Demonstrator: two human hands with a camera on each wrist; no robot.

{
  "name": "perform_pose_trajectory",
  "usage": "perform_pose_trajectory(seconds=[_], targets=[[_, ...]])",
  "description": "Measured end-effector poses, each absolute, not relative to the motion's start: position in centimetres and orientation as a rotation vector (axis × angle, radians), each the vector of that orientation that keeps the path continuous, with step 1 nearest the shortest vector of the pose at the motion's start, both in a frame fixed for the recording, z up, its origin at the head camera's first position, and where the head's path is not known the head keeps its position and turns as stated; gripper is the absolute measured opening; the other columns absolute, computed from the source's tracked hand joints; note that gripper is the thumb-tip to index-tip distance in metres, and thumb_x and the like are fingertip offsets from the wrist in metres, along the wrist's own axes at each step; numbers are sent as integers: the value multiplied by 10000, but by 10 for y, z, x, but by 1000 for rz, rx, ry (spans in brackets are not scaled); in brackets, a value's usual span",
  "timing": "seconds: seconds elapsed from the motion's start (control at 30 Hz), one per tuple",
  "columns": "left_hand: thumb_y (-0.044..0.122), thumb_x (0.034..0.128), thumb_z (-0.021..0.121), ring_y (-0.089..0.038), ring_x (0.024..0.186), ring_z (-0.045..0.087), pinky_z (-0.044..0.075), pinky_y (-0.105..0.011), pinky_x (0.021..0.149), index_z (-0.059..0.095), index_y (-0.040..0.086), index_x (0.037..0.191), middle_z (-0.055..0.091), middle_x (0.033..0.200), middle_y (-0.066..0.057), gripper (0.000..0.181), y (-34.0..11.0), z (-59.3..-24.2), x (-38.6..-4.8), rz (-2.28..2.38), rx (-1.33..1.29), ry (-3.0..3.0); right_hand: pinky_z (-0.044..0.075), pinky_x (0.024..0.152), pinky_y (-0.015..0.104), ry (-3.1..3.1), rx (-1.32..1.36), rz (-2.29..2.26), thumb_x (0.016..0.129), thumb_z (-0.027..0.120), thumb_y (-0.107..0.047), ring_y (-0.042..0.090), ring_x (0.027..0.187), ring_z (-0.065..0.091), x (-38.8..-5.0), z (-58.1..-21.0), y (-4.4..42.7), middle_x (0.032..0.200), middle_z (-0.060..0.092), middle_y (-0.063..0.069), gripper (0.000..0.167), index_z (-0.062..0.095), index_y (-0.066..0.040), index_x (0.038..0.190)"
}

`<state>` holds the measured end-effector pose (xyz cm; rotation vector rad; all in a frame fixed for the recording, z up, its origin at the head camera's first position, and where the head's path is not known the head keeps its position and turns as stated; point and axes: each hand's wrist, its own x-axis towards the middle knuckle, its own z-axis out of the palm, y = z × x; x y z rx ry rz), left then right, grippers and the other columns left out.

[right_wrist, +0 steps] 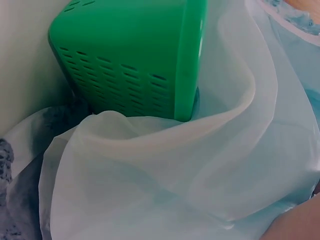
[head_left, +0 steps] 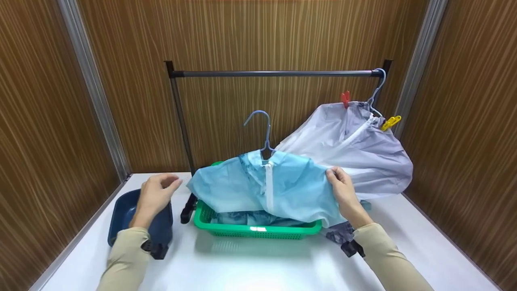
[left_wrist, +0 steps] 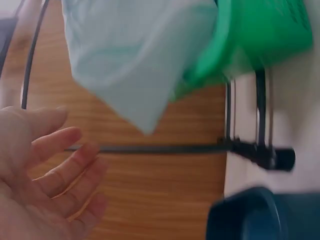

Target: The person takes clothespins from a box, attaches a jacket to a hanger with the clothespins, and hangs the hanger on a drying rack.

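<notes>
In the head view a thin light-blue garment (head_left: 230, 186) with a white front zip lies spread over a green basket (head_left: 258, 231). A blue hanger (head_left: 268, 131) rises from its collar, its hook touching nothing. My right hand (head_left: 345, 194) pinches the garment's right side between thumb and fingers. My left hand (head_left: 155, 198) is off the cloth, left of its left corner, fingers relaxed and holding nothing. The left wrist view shows that hand (left_wrist: 55, 175) with fingers spread near the hanging cloth corner (left_wrist: 135, 95). In the right wrist view the cloth (right_wrist: 150, 185) drapes beside the basket (right_wrist: 120, 65).
A black rack (head_left: 278, 74) stands behind. At its right end hangs a pale lilac garment (head_left: 343, 141) with a red clip (head_left: 345, 98) and a yellow clip (head_left: 391, 122). A dark blue bin (head_left: 161, 222) is at the left. More fabric (head_left: 258, 218) lies in the basket.
</notes>
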<state>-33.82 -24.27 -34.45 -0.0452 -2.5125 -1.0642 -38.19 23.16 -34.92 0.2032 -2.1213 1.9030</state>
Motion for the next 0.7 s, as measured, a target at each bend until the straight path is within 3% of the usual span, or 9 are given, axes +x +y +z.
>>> perform_pose_trajectory(seconds=[0.27, 0.5, 0.7], targets=[[251, 948, 640, -375, 1011, 644, 525, -521, 825, 667, -9, 1158, 673, 1123, -227, 335, -285, -364, -338, -804, 30, -2900, 391, 751, 239, -2108, 203, 1909, 1049, 453, -180, 124, 822, 454, -382, -349, 230, 869, 469, -10, 185, 531, -36, 962], [203, 893, 711, -501, 1113, 574, 480, -614, 880, 609, -61, 1216, 582, 1239, -323, 430, -311, -377, -331, -701, 119, -3117, 402, 736, 248, -2176, 209, 1862, 1062, 413, -226, 141, 805, 450, -381, -348, 234, 886, 462, 2, 230, 515, -25, 1019], [32, 848, 683, -410, 930, 612, 502, -580, 824, 593, -108, 1135, 612, 1089, -336, 331, -323, -394, -328, -472, 166, -3174, 395, 739, 242, -2159, 183, 1864, 1056, 433, -204, 133, 807, 449, -382, -349, 232, 878, 465, -4, 207, 524, -28, 995]])
